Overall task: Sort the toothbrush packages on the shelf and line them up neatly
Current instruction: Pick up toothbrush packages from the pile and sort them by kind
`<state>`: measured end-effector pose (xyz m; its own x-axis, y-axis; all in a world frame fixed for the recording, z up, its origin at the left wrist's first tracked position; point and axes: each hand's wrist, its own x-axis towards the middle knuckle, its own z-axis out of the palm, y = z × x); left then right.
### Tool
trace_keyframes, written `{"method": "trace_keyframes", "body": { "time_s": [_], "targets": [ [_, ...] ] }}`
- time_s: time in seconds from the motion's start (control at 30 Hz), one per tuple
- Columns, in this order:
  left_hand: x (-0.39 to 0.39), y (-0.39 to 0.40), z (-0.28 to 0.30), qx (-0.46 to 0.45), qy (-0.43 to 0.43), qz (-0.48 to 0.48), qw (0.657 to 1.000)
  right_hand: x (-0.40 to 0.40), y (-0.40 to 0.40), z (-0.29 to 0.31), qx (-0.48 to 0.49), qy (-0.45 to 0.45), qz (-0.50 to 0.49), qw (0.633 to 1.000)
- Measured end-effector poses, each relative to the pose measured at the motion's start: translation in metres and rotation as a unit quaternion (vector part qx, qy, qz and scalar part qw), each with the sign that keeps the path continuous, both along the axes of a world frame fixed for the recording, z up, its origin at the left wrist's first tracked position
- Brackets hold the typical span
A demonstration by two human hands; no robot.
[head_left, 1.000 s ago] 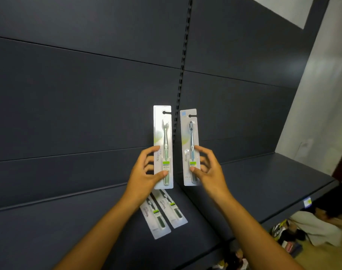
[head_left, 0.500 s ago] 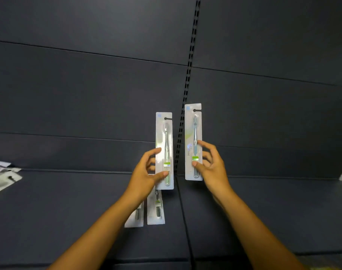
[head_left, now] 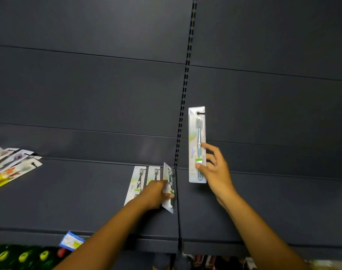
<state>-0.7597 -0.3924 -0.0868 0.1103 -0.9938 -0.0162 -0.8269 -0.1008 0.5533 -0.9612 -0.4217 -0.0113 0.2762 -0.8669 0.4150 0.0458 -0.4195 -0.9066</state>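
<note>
Down at lower centre, the left hand (head_left: 156, 193) pinches one toothbrush package (head_left: 168, 189) tilted on the shelf (head_left: 84, 201), beside two flat ones (head_left: 144, 182). Higher, right of centre, the right hand (head_left: 215, 170) grips a fourth package (head_left: 197, 145) upright.

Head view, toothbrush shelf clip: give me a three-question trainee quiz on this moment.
1. True or false: the right hand holds a toothbrush package upright, off the shelf.
2. How many packages lie flat just left of the package that the left hand grips?
3. That left-hand package is: A) flat on the shelf, B) tilted on its edge, C) hung on the back panel.

Key: 1 true; 2 two; 3 B.
</note>
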Motion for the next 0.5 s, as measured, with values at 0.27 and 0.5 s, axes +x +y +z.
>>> {"method": "trace_keyframes", "body": {
  "time_s": [0.27,0.5],
  "targets": [
    [-0.002,-0.003,-0.007,0.037,-0.275,-0.005,0.961,0.0,0.006,-0.005,0.013,0.006,-0.009,1.0],
    [0.004,0.0,-0.016,0.014,-0.275,-0.012,0.961,0.009,0.012,-0.014,0.024,0.01,-0.015,1.0]
  ]
}}
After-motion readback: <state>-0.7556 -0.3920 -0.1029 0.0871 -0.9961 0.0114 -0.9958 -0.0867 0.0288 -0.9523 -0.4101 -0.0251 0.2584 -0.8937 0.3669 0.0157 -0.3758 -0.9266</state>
